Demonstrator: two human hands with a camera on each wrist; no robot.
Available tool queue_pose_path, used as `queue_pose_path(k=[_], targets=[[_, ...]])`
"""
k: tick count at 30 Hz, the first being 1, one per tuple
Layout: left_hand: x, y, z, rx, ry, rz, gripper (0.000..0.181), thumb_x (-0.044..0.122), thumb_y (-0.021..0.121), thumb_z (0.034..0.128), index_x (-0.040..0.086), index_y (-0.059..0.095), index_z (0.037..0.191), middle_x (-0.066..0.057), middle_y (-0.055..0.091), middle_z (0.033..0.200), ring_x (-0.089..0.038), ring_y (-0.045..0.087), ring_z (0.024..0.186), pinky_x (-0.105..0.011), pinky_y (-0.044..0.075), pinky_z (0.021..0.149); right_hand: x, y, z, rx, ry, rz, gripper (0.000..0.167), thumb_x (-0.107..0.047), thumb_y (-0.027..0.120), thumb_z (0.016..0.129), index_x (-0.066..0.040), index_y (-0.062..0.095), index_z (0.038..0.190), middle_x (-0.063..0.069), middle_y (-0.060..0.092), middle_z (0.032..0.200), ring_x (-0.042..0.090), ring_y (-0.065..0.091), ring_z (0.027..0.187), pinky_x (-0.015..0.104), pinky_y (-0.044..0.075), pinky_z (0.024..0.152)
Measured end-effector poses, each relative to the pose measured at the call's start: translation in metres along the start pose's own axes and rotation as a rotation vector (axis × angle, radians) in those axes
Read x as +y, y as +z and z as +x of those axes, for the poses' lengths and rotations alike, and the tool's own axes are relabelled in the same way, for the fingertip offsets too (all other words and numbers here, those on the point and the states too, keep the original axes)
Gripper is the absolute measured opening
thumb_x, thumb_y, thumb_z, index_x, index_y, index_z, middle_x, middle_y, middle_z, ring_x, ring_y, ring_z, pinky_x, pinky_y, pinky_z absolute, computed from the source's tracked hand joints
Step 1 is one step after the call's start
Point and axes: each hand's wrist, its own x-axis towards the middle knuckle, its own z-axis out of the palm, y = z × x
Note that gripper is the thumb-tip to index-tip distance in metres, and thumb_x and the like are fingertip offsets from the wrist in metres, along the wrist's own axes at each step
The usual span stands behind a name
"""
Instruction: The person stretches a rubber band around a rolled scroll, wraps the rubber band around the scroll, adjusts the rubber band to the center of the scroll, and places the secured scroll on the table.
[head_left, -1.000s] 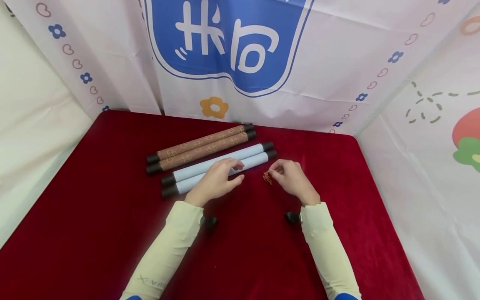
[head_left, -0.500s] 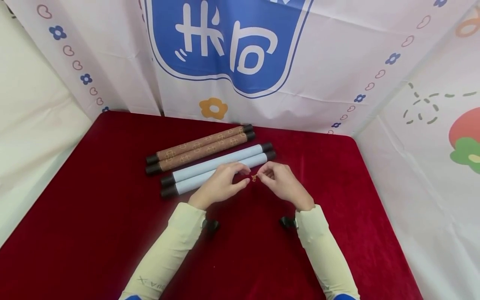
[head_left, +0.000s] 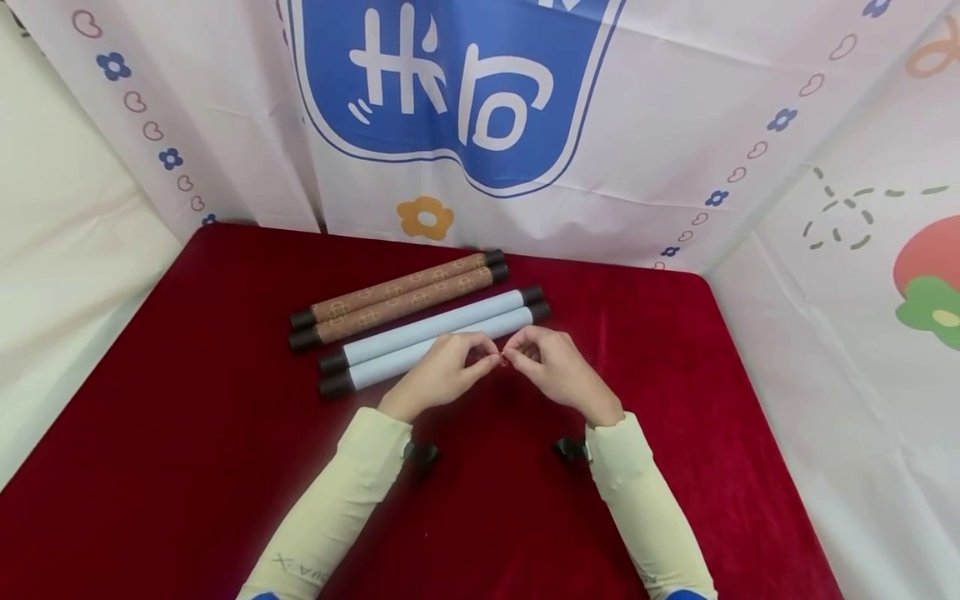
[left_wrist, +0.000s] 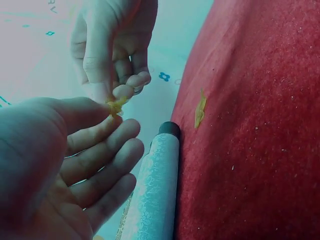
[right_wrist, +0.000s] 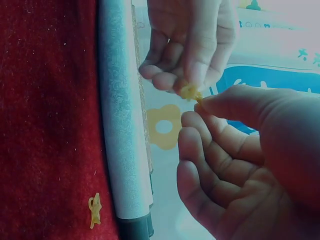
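Observation:
Fingertip to fingertip, my left hand (head_left: 438,371) and right hand (head_left: 558,371) meet just in front of the light blue rolls. Between them both pinch a small tangle of yellow rubber bands (left_wrist: 117,106), each with thumb and index finger. In the right wrist view the rubber bands show as a small crumpled clump at the thumb tips, partly covered by the fingers. Another yellow looped piece (right_wrist: 94,211) lies on the red cloth near the black end of a light blue roll; the head view does not show it clearly.
Two light blue rolls (head_left: 450,321) with black ends lie side by side on the red cloth (head_left: 187,417). Behind them are two brown patterned rolls (head_left: 405,296), also black-ended. White printed cloth walls (head_left: 637,192) stand behind and at both sides.
My right hand has moved left, bringing the yellow rubber bands to my left hand. My left hand has shifted slightly right, and its thumb and finger have closed onto them.

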Motion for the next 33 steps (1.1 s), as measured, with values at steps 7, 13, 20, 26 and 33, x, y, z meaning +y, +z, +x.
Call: queue_pose_path(k=[7,13,20,26,33], targets=[[0.0005,-0.0007,-0.0017,0.03,-0.005,0.008,0.007,0.015,0.067,0.1022,0.01,0.072,0.1,-0.002,0.077,0.093,-0.011,0.07,0.086,-0.029,0.057,0.079,-0.0029,-0.0017,-0.0021,0.051,-0.032,-0.006,0.008,-0.017,0.072,0.101,-0.01,0.074,0.105,0.002,0.075,0.096,0.013,0.071,0.088,0.03,0.06,0.081],[0.0014,-0.001,-0.0038,0.098,-0.003,0.012,0.004,0.013,0.069,0.0996,0.009,0.071,0.099,-0.001,0.075,0.089,-0.013,0.07,0.085,-0.036,0.059,0.078,-0.008,-0.0012,-0.0049,0.097,-0.054,0.005,0.008,-0.015,0.076,0.097,-0.009,0.074,0.102,0.003,0.076,0.093,0.013,0.069,0.081,0.028,0.06,0.075],[0.0031,-0.0017,-0.0029,0.136,0.038,0.01,0.005,0.012,0.069,0.0993,0.008,0.071,0.097,-0.003,0.074,0.088,-0.015,0.07,0.082,-0.042,0.06,0.076,-0.0082,0.005,-0.0015,0.077,-0.069,-0.009,0.009,-0.014,0.077,0.097,-0.007,0.077,0.102,0.004,0.076,0.096,0.013,0.071,0.083,0.027,0.059,0.077],[0.0045,-0.0018,-0.0015,0.111,0.063,0.036,0.004,0.01,0.068,0.0979,0.007,0.071,0.097,-0.003,0.074,0.089,-0.013,0.071,0.084,-0.035,0.06,0.076,-0.0078,0.0063,-0.0003,0.076,-0.055,-0.016,0.009,-0.013,0.075,0.098,-0.007,0.078,0.103,0.004,0.077,0.097,0.016,0.071,0.084,0.029,0.059,0.078],[0.0061,-0.0015,-0.002,0.1,0.099,0.035,0.004,0.009,0.067,0.097,0.006,0.07,0.096,-0.003,0.073,0.089,-0.012,0.07,0.084,-0.032,0.059,0.077,-0.0054,0.007,0.0003,0.081,-0.065,-0.018,0.005,-0.012,0.074,0.098,-0.009,0.078,0.101,0.003,0.076,0.094,0.012,0.07,0.083,0.028,0.058,0.077]])
